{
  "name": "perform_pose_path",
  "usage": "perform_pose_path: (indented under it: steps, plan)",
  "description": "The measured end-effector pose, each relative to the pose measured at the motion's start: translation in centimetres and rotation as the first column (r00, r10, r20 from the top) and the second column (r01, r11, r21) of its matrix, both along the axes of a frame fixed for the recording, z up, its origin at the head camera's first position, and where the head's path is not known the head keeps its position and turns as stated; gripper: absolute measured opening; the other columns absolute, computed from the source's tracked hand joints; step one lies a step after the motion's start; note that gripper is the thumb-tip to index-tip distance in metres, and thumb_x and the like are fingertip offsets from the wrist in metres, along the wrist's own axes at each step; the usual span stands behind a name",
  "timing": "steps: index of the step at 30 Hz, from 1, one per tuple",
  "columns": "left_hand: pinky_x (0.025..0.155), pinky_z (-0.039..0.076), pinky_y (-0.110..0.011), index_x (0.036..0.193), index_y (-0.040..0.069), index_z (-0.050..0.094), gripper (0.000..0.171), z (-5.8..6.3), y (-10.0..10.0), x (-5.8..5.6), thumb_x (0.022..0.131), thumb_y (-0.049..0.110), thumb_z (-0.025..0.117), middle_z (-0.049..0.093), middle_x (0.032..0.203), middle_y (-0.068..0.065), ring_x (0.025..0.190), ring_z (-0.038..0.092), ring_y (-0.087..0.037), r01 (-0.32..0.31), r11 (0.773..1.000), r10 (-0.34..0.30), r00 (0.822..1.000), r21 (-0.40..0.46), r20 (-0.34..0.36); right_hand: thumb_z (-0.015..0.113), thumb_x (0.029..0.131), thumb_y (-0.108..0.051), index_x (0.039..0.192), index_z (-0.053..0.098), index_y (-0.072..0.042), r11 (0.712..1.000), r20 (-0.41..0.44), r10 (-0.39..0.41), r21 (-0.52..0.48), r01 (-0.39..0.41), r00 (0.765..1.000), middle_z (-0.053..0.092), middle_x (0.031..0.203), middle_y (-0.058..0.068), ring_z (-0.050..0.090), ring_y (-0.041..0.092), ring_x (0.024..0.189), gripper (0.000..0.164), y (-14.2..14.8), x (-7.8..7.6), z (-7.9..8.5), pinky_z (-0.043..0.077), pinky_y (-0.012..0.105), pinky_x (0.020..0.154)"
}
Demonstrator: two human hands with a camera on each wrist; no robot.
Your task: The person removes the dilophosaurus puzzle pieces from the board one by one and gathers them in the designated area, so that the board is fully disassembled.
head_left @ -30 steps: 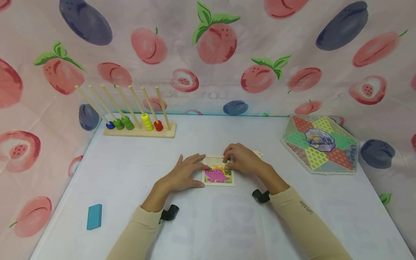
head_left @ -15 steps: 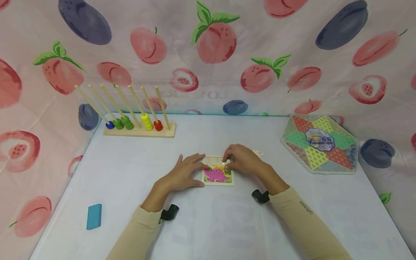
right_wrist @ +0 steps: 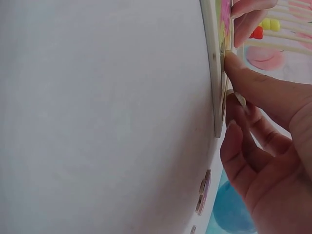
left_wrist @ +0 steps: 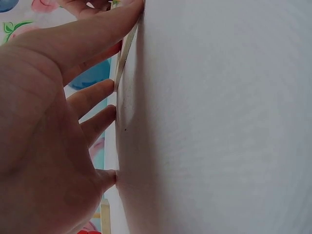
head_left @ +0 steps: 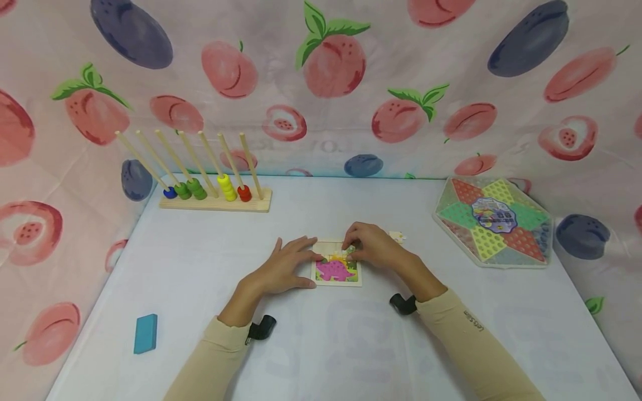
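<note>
Fingers of the right hand (head_left: pixel 373 245) pinch a small puzzle piece (right_wrist: pixel 240 99) — its pale, tilted edge shows clearly only in the right wrist view — above the far right part of the dinosaur board (head_left: pixel 327 248), directly under them. The left hand (head_left: pixel 283 267), with fingers spread, touches the board's left side; loose pieces (head_left: pixel 397 236) lie beyond the right hand.

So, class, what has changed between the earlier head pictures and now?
The right hand has shifted very slightly left and toward the person, showing a little more of the loose puzzle pieces beyond it. The left hand stayed at the dinosaur puzzle.
</note>
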State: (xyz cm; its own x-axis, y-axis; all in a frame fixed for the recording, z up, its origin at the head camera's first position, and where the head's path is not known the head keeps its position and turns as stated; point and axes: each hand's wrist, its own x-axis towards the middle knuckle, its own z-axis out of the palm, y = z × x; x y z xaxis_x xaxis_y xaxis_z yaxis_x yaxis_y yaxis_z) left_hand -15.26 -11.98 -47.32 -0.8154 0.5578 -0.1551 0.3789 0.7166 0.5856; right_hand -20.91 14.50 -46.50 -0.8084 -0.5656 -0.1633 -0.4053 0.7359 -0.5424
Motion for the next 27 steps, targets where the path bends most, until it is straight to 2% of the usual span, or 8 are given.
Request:
perform_pose_path:
  steps: [6,11,14,18,23,27]
  plan:
    - [0.122,0.002,-0.077,0.137,0.023,0.064,0.057,-0.2,0.0,-0.1,0.085,0.037,0.082,0.035,0.167,-0.006,0.159,0.023,-0.033,0.0,1.0,0.0,1.0,0.002,0.002,0.083,0.085,-0.016,0.099,0.077,-0.015,0.997,0.017,0.015,-0.079,-0.014,1.0,0.069,0.109,0.002,0.062,0.014,0.093,0.016,0.2,0.0,0.1,0.057,0.03,0.087]
    - [0.123,0.001,-0.075,0.138,0.023,0.064,0.057,-0.1,0.0,0.0,0.085,0.037,0.082,0.034,0.168,-0.006,0.16,0.021,-0.033,-0.003,1.0,0.003,1.0,0.003,0.007,0.084,0.083,-0.015,0.104,0.077,-0.013,0.983,0.029,-0.019,-0.181,0.024,0.999,0.074,0.107,0.002,0.066,0.012,0.091,0.023,1.2,-0.2,0.7,0.058,0.024,0.083]
    - [0.123,0.001,-0.075,0.138,0.023,0.064,0.057,0.0,0.1,0.0,0.085,0.036,0.082,0.034,0.168,-0.006,0.16,0.021,-0.033,-0.007,1.0,0.007,1.0,0.002,0.008,0.083,0.084,-0.011,0.107,0.076,-0.01,0.975,0.001,-0.05,-0.216,0.049,0.999,0.074,0.108,0.004,0.067,0.013,0.09,0.025,2.1,-0.5,1.6,0.057,0.021,0.08]
    - [0.124,0.0,-0.074,0.138,0.023,0.064,0.058,0.1,0.1,0.1,0.085,0.036,0.083,0.034,0.168,-0.005,0.16,0.022,-0.032,-0.014,1.0,0.014,1.0,-0.007,0.01,0.079,0.086,-0.003,0.112,0.074,-0.003,0.962,-0.037,-0.061,-0.269,0.048,0.997,0.072,0.112,0.012,0.069,0.02,0.088,0.027,3.4,-0.7,2.6,0.059,0.022,0.075]
    - [0.124,0.0,-0.073,0.138,0.023,0.064,0.058,0.1,0.1,0.1,0.084,0.035,0.083,0.034,0.168,-0.005,0.16,0.021,-0.032,-0.018,1.0,0.018,1.0,-0.004,0.012,0.075,0.088,0.0,0.115,0.072,0.0,0.952,-0.093,-0.101,-0.299,0.069,0.991,0.07,0.116,0.013,0.071,0.024,0.096,0.027,4.9,-0.6,3.0,0.062,0.028,0.082]
    - [0.124,0.0,-0.074,0.137,0.022,0.064,0.057,0.1,0.2,0.1,0.084,0.035,0.083,0.034,0.168,-0.006,0.159,0.022,-0.033,-0.015,1.0,0.015,1.0,0.004,0.009,0.077,0.088,-0.002,0.114,0.073,-0.002,0.946,-0.137,-0.18,-0.297,0.133,0.974,0.07,0.116,0.01,0.071,0.024,0.096,0.026,6.4,-0.4,3.1,0.059,0.021,0.083]
